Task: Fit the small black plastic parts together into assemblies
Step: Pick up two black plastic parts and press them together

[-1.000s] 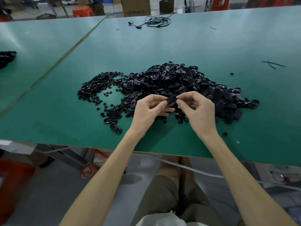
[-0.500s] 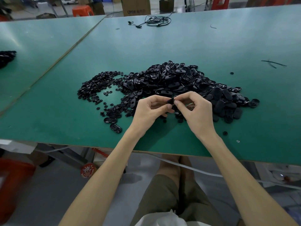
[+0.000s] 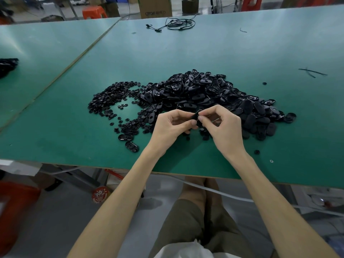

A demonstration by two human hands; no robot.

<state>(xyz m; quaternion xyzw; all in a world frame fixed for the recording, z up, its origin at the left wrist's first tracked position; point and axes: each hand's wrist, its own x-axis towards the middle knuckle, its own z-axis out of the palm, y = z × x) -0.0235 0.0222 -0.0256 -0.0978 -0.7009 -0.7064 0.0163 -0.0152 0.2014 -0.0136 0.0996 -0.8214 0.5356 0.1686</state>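
A big heap of black oval plastic shells (image 3: 210,94) lies mid-table, with a spread of small round black parts (image 3: 109,99) to its left. Just in front of the heap, my left hand (image 3: 171,127) and my right hand (image 3: 223,127) meet above the table. Both pinch one black oval part (image 3: 195,114) between thumb and fingertips. Most of that part is hidden by my fingers. Two oval pieces (image 3: 128,140) lie apart at the heap's near left.
The green table (image 3: 55,138) has its front edge close to my forearms. A coiled black cable (image 3: 176,25) lies at the far edge, thin black strips (image 3: 312,71) at the right. A few stray round parts (image 3: 256,151) sit near my right wrist. Another table adjoins on the left.
My hands stay together in front of the heap. The oval part has tilted more on edge, and my right fingertips have closed further over it.
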